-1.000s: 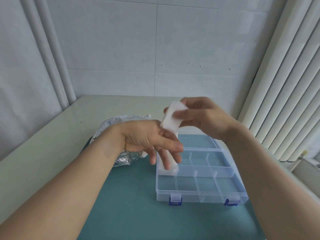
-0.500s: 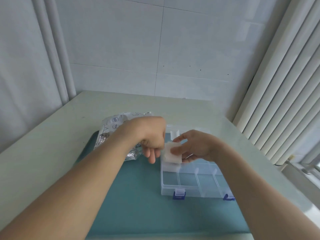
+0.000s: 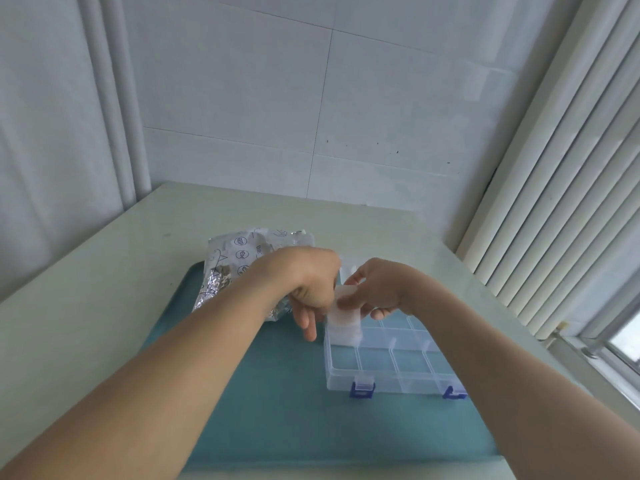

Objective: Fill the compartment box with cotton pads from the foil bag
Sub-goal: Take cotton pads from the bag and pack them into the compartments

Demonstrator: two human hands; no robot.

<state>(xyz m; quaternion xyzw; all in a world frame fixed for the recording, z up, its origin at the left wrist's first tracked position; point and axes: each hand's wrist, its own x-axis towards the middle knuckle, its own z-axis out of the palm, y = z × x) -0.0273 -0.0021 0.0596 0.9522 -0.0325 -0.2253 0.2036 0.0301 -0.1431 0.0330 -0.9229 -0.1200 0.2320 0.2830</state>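
**Cotton pads go down into the box's left compartment**

Teal mat (image 3: pixel 277 410) fills the lower middle of the frame, lying on the pale table (image 3: pixel 86 306), with both forearms reaching over it from the bottom corners. On the mat, right of centre, sits the clear plastic compartment box (image 3: pixel 388 375), its two blue latches (image 3: pixel 362 390) facing the viewer. The front row of compartments shows nothing inside.

A second ago the right hand held the white pads up above the box, clear of the rim; half a second ago they had dropped to box level. Now the stack of cotton pads (image 3: pixel 344 318) stands in the left compartment of the row behind the front one, its lower part seen through the plastic wall. The right hand (image 3: pixel 377 289) pinches the top of the stack between thumb and fingers. The left hand (image 3: pixel 311 289) has its fingers curled against the stack's left side, one finger hanging down beside the box; whether it grips the pads or only steadies them I cannot tell. I judge this as one load nearly seated, with most compartments not yet filled.

Behind the left hand, centre-left, lies the crumpled foil bag (image 3: pixel 235 265). It carries small round printed icons and some lettering, too small and blurred to read. No other writing shows.
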